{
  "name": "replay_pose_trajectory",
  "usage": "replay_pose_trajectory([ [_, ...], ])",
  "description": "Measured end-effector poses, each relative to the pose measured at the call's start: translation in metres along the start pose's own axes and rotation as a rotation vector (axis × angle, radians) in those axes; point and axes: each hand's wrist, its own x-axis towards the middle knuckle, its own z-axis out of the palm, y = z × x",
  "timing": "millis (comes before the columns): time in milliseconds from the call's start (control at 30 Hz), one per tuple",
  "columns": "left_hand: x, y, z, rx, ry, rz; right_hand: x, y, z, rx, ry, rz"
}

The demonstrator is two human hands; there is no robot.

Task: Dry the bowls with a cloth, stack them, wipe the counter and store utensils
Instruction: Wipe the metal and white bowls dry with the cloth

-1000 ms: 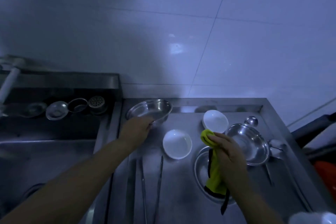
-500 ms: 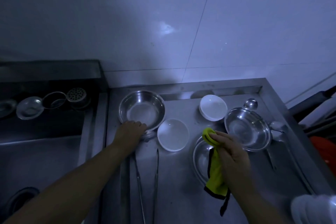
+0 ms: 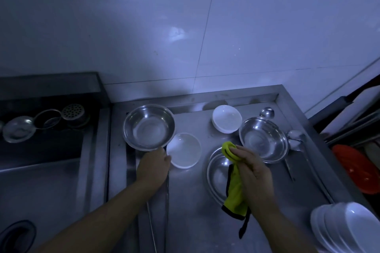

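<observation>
Well to the left of the hands lies a dark steel sink basin [image 3: 41,181] with a black round drain [image 3: 17,236] at its near corner. On the ledge behind it sit a perforated metal drain strainer [image 3: 73,111] and a round wire-mesh sieve [image 3: 19,132]. A white tiled wall [image 3: 185,26] rises beyond. Far right, an orange plastic tub [image 3: 357,168].

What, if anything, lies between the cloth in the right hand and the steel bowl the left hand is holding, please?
The small white bowl sits on the counter between them. It lies right of the left hand, which grips the near rim of the steel bowl, and left of the yellow cloth held in the right hand.
</observation>
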Motion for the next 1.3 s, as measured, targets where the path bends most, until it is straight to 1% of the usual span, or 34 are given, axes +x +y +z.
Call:
replay_pose_trajectory([
  [67,0.005,0.004,0.007,0.096,-0.08,-0.117,-0.003,-0.001,-0.005,-0.002,0.017,-0.005],
  [100,0.007,0.007,0.01,0.121,-0.087,-0.142,-0.005,0.0,-0.008,-0.007,0.023,-0.009],
  [300,0.012,0.024,0.019,0.182,-0.117,-0.2,-0.014,0.009,-0.025,0.009,0.03,0.016],
  [433,0.005,0.045,0.017,0.155,-0.11,-0.181,-0.02,0.009,-0.034,0.017,0.023,0.005],
  [533,-0.006,0.063,0.01,0.044,-0.109,-0.141,-0.022,0.006,-0.038,0.02,0.006,-0.021],
  [600,-0.018,0.073,0.002,-0.099,-0.129,-0.107,-0.023,0.0,-0.041,0.024,-0.017,-0.047],
  [700,-0.041,0.082,-0.017,-0.441,-0.248,-0.176,-0.026,-0.008,-0.047,-0.012,-0.082,-0.094],
  [733,-0.052,0.082,-0.025,-0.518,-0.297,-0.198,-0.027,-0.011,-0.05,-0.023,-0.104,-0.106],
  [800,-0.074,0.081,-0.04,-0.584,-0.366,-0.205,-0.028,-0.016,-0.057,-0.009,-0.131,-0.122],
  [833,-0.086,0.081,-0.048,-0.598,-0.373,-0.201,-0.03,-0.019,-0.061,-0.005,-0.148,-0.125],
  [900,-0.11,0.082,-0.063,-0.546,-0.327,-0.153,-0.033,-0.025,-0.068,-0.014,-0.194,-0.141],
  [933,-0.121,0.084,-0.071,-0.446,-0.267,-0.101,-0.035,-0.027,-0.072,-0.022,-0.212,-0.158],
  [1000,-0.145,0.088,-0.085,-0.165,-0.127,-0.006,-0.039,-0.032,-0.078,-0.034,-0.249,-0.185],
  [1033,-0.156,0.089,-0.09,-0.06,-0.06,0.029,-0.042,-0.034,-0.081,-0.036,-0.271,-0.193],
  [1067,-0.168,0.091,-0.095,-0.002,0.002,0.06,-0.044,-0.036,-0.082,-0.038,-0.294,-0.203],
  [1133,-0.188,0.092,-0.102,0.056,0.117,0.119,-0.053,-0.043,-0.084,-0.043,-0.342,-0.227],
  [1200,-0.205,0.093,-0.109,0.135,0.197,0.166,-0.06,-0.049,-0.085,-0.052,-0.381,-0.261],
  [1267,-0.221,0.094,-0.115,0.188,0.247,0.168,-0.066,-0.055,-0.087,-0.049,-0.404,-0.304],
  [1300,-0.228,0.096,-0.118,0.178,0.276,0.156,-0.069,-0.057,-0.087,-0.044,-0.418,-0.334],
])
